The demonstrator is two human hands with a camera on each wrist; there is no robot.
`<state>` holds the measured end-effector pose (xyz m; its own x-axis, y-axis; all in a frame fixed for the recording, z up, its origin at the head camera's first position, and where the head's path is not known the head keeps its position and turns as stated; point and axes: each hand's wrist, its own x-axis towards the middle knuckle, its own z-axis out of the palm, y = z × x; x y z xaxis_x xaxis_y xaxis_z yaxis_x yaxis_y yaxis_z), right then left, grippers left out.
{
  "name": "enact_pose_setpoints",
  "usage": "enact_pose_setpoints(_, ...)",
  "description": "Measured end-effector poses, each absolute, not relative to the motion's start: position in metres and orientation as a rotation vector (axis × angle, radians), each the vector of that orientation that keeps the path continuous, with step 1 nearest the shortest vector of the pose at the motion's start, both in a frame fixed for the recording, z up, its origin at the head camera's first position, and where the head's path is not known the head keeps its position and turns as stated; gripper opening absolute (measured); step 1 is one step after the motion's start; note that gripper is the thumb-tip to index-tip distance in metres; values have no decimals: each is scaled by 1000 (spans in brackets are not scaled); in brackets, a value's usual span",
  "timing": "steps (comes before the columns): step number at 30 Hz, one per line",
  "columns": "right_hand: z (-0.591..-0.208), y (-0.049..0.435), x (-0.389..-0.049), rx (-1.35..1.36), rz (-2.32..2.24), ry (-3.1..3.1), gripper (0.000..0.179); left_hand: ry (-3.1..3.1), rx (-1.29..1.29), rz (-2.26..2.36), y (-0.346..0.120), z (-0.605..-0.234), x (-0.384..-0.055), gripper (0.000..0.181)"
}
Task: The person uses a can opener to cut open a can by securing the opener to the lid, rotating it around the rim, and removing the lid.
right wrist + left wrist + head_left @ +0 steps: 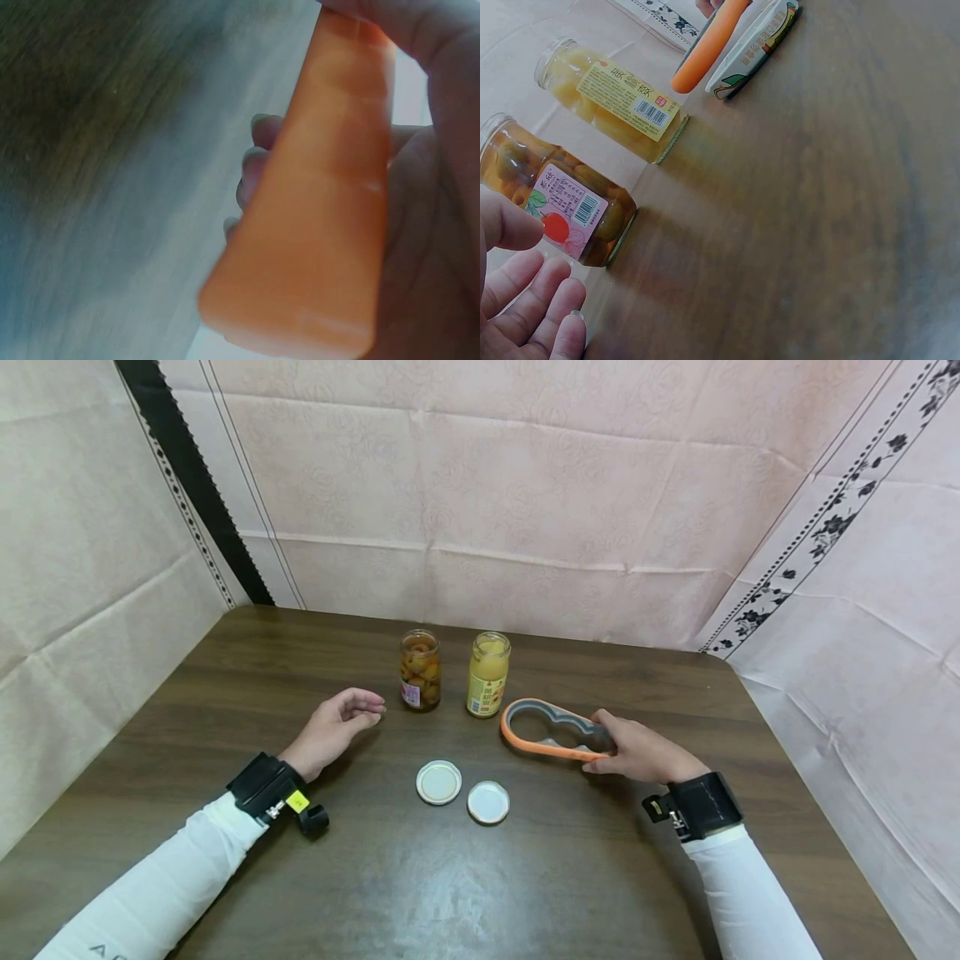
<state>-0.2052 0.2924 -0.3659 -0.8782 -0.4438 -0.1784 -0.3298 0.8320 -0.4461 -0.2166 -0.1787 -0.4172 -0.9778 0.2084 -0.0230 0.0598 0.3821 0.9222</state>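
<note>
My right hand grips the end of an orange and grey jar opener, with its wavy-edged loop pointing left. Its orange outer side fills much of the right wrist view, the thumb on one side and fingertips on the other. My left hand, fingers relaxed and holding nothing, hovers left of a glass jar of dark brown fruit, apart from it. Right of that jar stands a glass jar of yellow fruit. Both jars are upright and lidless.
Two round lids, a left one and a right one, lie pale side up on the brown wooden table, nearer me than the jars. Pale cloth hangs behind the table and along both sides.
</note>
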Motion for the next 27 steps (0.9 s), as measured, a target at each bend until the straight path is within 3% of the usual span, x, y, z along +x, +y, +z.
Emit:
enact_pose_setpoints(10, -371, 293, -207, -577, -575, 2724, 56, 2508, 249, 1648, -179, -417, -216, 32)
enact_pose_setpoints(27, -376, 292, -209, -548, -451, 2801, 68, 2505, 242, 1648, -179, -417, -216, 32)
